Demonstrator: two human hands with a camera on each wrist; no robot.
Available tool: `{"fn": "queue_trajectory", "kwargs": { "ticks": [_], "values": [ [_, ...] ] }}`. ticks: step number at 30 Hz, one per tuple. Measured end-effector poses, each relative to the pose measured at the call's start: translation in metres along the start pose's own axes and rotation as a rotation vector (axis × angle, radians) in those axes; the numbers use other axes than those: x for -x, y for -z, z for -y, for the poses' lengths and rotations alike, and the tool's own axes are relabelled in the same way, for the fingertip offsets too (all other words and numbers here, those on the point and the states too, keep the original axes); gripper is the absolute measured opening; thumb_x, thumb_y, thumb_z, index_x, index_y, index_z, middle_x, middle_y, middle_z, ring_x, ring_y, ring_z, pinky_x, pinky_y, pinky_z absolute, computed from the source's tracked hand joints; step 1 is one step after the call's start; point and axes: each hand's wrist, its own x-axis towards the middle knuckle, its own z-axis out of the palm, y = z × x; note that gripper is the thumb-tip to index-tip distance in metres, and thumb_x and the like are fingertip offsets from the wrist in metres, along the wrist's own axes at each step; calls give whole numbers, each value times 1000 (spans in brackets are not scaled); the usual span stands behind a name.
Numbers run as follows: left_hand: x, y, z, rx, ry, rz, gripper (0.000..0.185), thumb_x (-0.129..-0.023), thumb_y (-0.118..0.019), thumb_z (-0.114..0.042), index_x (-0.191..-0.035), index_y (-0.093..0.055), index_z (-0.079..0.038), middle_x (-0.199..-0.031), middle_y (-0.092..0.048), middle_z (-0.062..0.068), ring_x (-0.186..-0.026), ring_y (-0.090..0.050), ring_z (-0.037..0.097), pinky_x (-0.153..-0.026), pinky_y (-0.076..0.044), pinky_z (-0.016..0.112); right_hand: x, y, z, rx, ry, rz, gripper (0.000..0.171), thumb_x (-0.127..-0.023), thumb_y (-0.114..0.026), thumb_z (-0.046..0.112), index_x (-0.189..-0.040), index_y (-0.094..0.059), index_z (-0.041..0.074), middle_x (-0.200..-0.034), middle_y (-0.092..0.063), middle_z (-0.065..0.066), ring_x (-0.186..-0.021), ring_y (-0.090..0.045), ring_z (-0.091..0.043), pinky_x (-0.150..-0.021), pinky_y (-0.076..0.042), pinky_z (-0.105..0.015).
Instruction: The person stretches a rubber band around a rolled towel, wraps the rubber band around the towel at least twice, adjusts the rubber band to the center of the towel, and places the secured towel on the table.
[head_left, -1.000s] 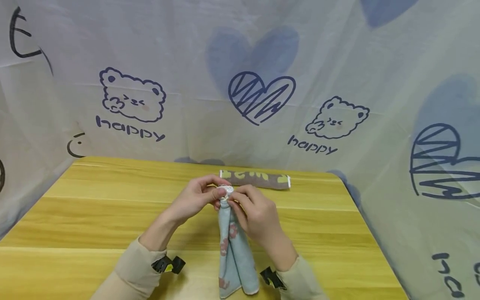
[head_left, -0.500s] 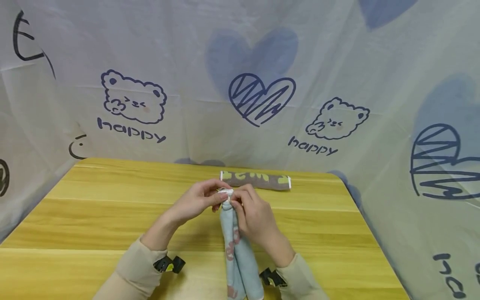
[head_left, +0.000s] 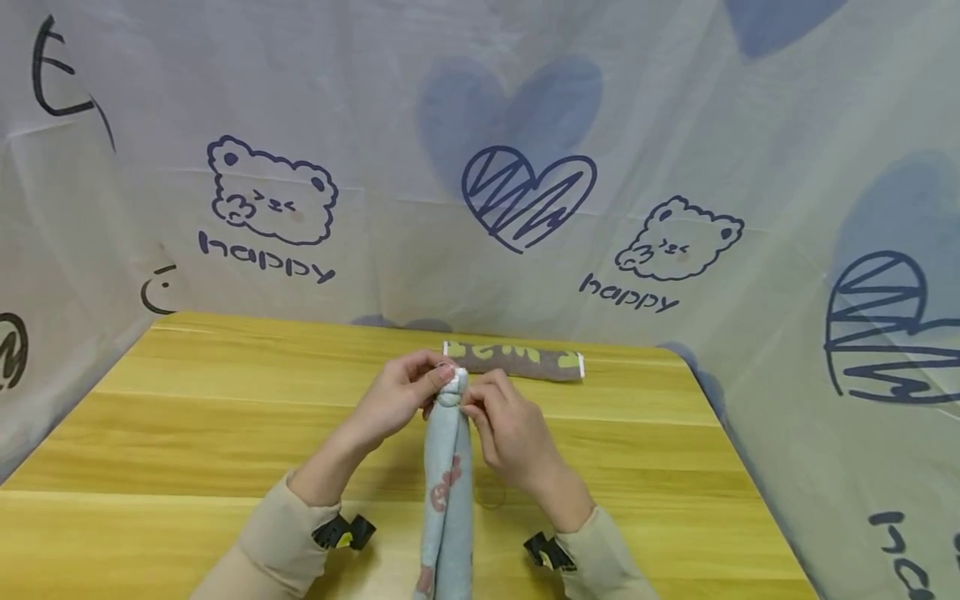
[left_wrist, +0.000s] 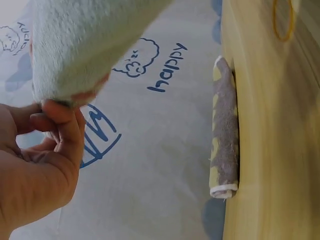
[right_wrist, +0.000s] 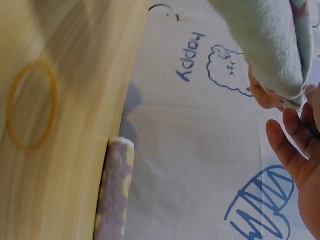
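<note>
1. Comparing with a second ago, I see the blue towel (head_left: 447,475) rolled tighter, raised above the bench (head_left: 187,417).
2. My left hand (head_left: 397,400) and right hand (head_left: 506,429) pinch its top end with curled fingers.

Soft, even light fills the head view, bright without glare, and the hands throw only faint shadows onto the wooden table (head_left: 187,433); the printed backdrop (head_left: 525,125) bows slightly toward the frame edges from the wide lens. In both wrist views the close blue towel (left_wrist: 90,40) and the left hand (left_wrist: 35,165) are soft and out of focus. The rolled brown towel (left_wrist: 225,135) and yellow rubber band (right_wrist: 31,106) look mildly blurred.
</note>
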Motion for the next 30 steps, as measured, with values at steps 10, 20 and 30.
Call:
{"fn": "queue_trajectory", "kwargs": {
  "ticks": [10,20,30],
  "values": [
    [-2,7,10,-40,-89,146,30,-107,-62,-17,-131,-65,-1,-108,-67,11,-79,-58,19,-66,-53,27,4,-4,-4,26,-99,-62,36,-113,-38,29,-105,-58,-1,-100,-54,-12,-76,-57,-17,-61,-53,-24],
    [0,8,6,-118,-177,111,23,-106,-62,-14,-123,-70,-1,-105,-69,12,-80,-62,21,-70,-58,31,2,-2,0,11,-124,-44,38,-113,-37,30,-102,-58,1,-97,-55,-10,-76,-54,-16,-60,-50,-23],
    [0,4,3,-112,-212,100,19,-104,-64,-10,-119,-71,0,-106,-71,13,-79,-64,20,-69,-58,29,2,-1,-4,30,-133,-114,38,-113,-38,31,-101,-57,0,-98,-55,-11,-74,-57,-17,-57,-50,-25]
  ]
}}
